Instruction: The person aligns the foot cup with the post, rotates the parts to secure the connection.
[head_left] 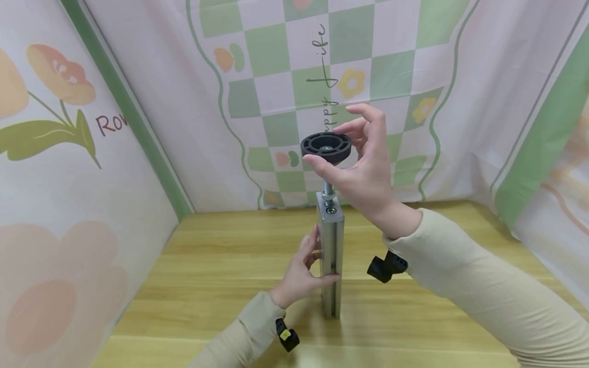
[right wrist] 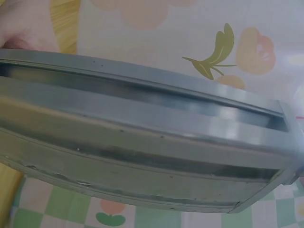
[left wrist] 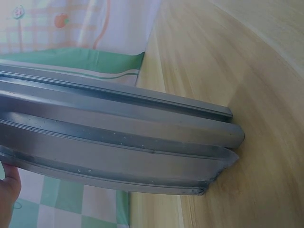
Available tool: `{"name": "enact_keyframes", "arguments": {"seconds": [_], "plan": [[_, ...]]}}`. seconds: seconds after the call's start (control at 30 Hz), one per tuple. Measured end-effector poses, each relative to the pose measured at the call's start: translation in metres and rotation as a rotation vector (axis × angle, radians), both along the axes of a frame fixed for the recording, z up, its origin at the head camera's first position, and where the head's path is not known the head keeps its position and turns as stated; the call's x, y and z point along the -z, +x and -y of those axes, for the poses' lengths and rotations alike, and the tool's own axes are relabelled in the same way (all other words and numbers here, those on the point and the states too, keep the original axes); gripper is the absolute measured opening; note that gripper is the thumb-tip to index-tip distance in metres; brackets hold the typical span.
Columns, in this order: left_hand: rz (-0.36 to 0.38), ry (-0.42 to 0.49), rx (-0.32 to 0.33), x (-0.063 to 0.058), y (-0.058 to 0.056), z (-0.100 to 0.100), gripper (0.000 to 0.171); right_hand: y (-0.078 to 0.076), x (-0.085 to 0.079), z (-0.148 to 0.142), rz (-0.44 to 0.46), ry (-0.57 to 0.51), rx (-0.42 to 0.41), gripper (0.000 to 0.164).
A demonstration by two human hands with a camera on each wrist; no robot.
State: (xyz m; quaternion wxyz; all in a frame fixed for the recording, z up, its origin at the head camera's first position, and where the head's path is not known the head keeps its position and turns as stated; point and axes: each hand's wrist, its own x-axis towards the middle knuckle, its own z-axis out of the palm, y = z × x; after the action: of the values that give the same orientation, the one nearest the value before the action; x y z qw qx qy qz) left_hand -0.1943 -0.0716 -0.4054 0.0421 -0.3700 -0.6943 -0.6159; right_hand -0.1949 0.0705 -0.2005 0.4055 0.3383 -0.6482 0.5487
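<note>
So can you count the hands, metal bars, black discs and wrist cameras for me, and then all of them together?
Left hand and right hand: 2
Bar: 1
Disc: 1
Wrist cameras: 2
Total: 6

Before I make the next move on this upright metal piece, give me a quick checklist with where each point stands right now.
1. Metal profile upright, lower end down on the table: ok.
2. Left hand steadying the profile: ok, thumb and fingers grip it below mid-height.
3. Right hand at the black foot: ok, thumb and fingers curl about its rim; how firmly does not show.
4. Threaded rod joining the foot to the end plate: ok, visible between them.
5. Nut on the rod tightened: cannot tell.
6. Screw in the end plate tightened: cannot tell, only its head shows.
</note>
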Motion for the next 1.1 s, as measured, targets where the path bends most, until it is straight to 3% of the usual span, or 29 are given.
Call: {"name": "enact_keyframes", "arguments": {"seconds": [0.1, 0.2, 0.3, 0.5, 0.6, 0.8, 1.1], "plan": [[-0.006, 0.000, -0.002, 0.001, -0.001, 0.000, 0.109, -0.001, 0.001, -0.001, -0.015, 0.025, 0.026, 0.076], [-0.016, 0.006, -0.001, 0.001, 0.000, -0.001, 0.109, -0.003, 0.003, -0.002, 0.014, 0.017, -0.073, 0.085], [-0.030, 0.018, 0.004, 0.001, 0.000, -0.001, 0.109, -0.008, 0.002, -0.004, 0.132, -0.038, -0.301, 0.079], [-0.060, 0.035, 0.011, 0.001, -0.001, -0.001, 0.111, -0.022, 0.000, -0.011, 0.407, -0.165, -0.856, 0.056], [-0.056, 0.035, 0.009, 0.002, -0.001, -0.001, 0.112, -0.024, -0.001, -0.014, 0.476, -0.143, -1.007, 0.051], [-0.026, 0.024, 0.003, -0.001, 0.001, -0.002, 0.110, -0.021, -0.005, -0.016, 0.571, -0.150, -1.105, 0.052], [-0.036, 0.032, 0.003, 0.001, -0.001, -0.002, 0.110, -0.019, -0.007, -0.017, 0.608, -0.180, -1.166, 0.051]]}}
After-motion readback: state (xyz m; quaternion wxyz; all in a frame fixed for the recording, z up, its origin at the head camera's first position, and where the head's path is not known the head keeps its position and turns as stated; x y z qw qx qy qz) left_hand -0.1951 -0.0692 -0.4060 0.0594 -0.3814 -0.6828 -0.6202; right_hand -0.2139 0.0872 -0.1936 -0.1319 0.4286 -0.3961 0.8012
